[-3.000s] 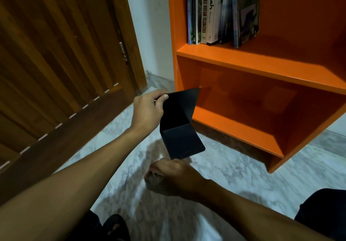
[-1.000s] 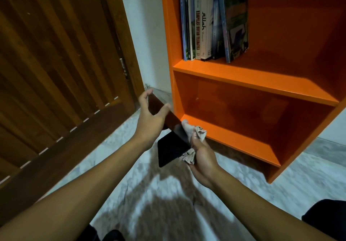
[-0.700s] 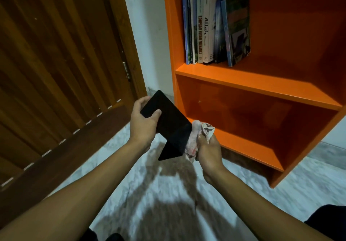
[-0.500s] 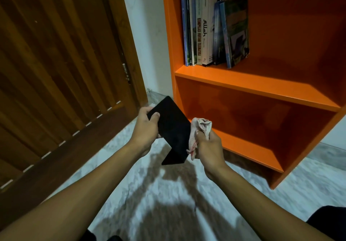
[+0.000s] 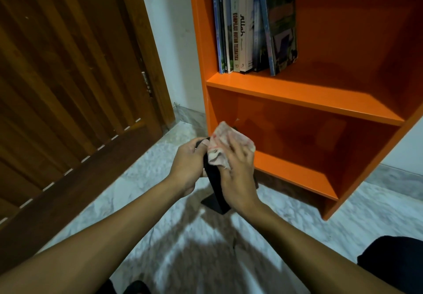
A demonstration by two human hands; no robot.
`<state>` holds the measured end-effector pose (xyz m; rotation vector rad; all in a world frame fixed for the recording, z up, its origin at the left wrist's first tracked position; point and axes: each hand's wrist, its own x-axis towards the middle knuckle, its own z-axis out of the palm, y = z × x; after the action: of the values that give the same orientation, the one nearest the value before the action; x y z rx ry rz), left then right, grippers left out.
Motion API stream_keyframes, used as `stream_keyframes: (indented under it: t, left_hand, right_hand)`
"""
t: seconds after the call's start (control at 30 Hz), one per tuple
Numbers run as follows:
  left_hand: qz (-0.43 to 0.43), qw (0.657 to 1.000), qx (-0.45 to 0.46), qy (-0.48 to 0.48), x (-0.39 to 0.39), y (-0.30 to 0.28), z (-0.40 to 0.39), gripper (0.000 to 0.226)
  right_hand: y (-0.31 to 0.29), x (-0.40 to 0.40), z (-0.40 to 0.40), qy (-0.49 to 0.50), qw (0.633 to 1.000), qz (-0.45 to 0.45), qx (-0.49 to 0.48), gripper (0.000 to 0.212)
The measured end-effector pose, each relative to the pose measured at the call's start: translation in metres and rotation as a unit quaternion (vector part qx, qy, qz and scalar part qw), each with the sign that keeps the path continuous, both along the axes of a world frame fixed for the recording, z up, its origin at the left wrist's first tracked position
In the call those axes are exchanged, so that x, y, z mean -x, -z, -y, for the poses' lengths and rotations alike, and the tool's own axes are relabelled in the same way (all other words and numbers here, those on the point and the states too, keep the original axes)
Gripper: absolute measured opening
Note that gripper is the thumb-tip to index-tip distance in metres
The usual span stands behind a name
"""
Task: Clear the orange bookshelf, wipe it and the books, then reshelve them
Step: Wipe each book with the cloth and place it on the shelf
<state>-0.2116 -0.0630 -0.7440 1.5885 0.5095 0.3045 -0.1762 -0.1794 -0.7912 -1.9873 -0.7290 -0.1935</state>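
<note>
On the far left I note a brown wooden door (image 5: 68, 76), slatted, with a hinge on its right edge, standing against a white wall. The marble floor (image 5: 142, 174) runs beneath everything in view. Near the centre, the left hand (image 5: 186, 168) grips the upper part of a black bookend (image 5: 216, 193), fingers curled round it and the thumb lying along its top edge; the bookend hangs above the floor, just in front of the lowest compartment, its bent foot pointing down and left. Immediately to the right, the right hand (image 5: 239, 174) presses a pale, red-marked cloth (image 5: 226, 145) flat against the bookend's face, fingers spread over the fabric, which bunches out above and beside them. I cannot tell how much of the bookend's face the cloth covers. Further right stands the orange bookshelf (image 5: 304, 94), open-fronted. Its middle shelf carries a row of books (image 5: 254, 30) packed against the left wall, the rightmost one leaning slightly. The lowest compartment behind the hands is in shadow. At the bottom right corner a dark trouser knee (image 5: 396, 261) enters the view.
</note>
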Motion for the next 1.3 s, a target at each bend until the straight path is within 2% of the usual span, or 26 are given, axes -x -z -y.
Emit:
stream_keyframes:
  t: [0.07, 0.13, 0.27, 0.4, 0.6, 0.77, 0.8, 0.87, 0.93, 1.03, 1.13, 1.23, 1.3]
  left_hand:
    - [0.003, 0.998, 0.045, -0.034, -0.001, -0.003, -0.004, 0.027]
    - [0.007, 0.996, 0.064, -0.057, -0.001, -0.005, -0.012, 0.027]
    - [0.018, 0.995, 0.047, -0.08, 0.001, -0.011, -0.029, 0.026]
    - [0.01, 0.994, 0.024, -0.106, 0.008, -0.022, -0.039, 0.027]
    - [0.011, 0.991, 0.011, -0.134, 0.009, -0.029, -0.06, 0.029]
    - [0.017, 0.99, -0.011, -0.142, 0.012, -0.035, -0.073, 0.027]
    - [0.011, 0.989, -0.024, -0.144, 0.013, -0.036, -0.076, 0.028]
    - [-0.002, 0.988, -0.061, -0.139, 0.016, -0.034, -0.08, 0.026]
    - [-0.014, 0.987, -0.113, -0.111, 0.019, -0.032, -0.081, 0.023]
    - [-0.046, 0.98, -0.191, -0.035, 0.021, -0.028, -0.073, 0.023]
    - [-0.07, 0.978, -0.196, 0.03, 0.019, -0.024, -0.052, 0.024]
    - [-0.064, 0.988, -0.135, 0.04, 0.011, -0.021, -0.037, 0.023]
    - [-0.057, 0.995, -0.081, 0.011, 0.007, -0.023, -0.04, 0.023]
  right_hand:
    - [0.01, 0.006, 0.0, -0.036, 0.998, 0.033, 0.048, 0.066]
    - [0.015, 0.007, 0.004, -0.089, 0.993, 0.05, 0.055, 0.068]
    - [0.025, 0.005, 0.012, -0.192, 0.973, 0.085, 0.092, 0.066]
    - [0.027, 0.009, 0.018, -0.23, 0.962, 0.109, 0.103, 0.054]
    - [0.032, 0.007, 0.029, -0.225, 0.961, 0.109, 0.119, 0.054]
    - [0.022, -0.006, 0.038, -0.188, 0.97, 0.055, 0.146, 0.027]
    - [0.022, -0.01, 0.039, -0.172, 0.975, 0.042, 0.136, 0.02]
    - [0.018, -0.016, 0.039, -0.116, 0.988, 0.036, 0.099, 0.025]
    - [0.008, -0.018, 0.037, -0.079, 0.996, 0.02, 0.048, 0.02]
    - [-0.014, -0.015, 0.031, -0.055, 0.997, -0.014, -0.056, 0.036]
    - [-0.022, -0.015, 0.022, -0.043, 0.992, -0.005, -0.116, 0.048]
    - [-0.006, -0.015, 0.015, -0.084, 0.994, 0.05, -0.046, 0.065]
    - [0.009, -0.012, 0.017, -0.129, 0.988, 0.08, 0.014, 0.066]
